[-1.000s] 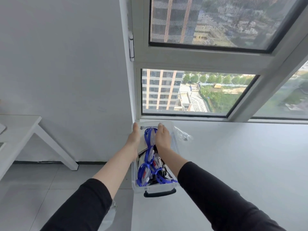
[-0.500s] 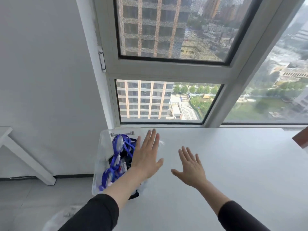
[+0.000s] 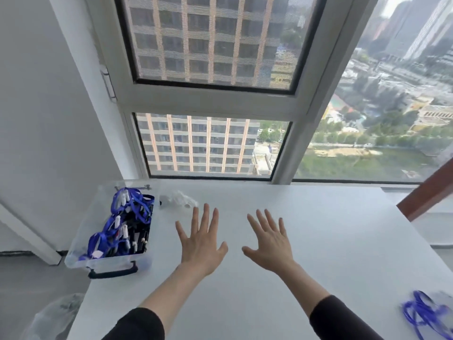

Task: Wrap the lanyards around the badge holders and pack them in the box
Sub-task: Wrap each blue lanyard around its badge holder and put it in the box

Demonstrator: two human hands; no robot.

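left hand [image 3: 201, 242] and right hand [image 3: 270, 244] spread wide, holding nothing; one careless sweep could knock the box [image 3: 79, 241] off the table [image 3: 331, 241] edge.

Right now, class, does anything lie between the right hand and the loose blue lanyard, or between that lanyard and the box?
Only bare table lies between the right hand and the loose lanyard. Toward the box, just the person's own forearms cross the path; the clear bag sits beside its far corner, off line.
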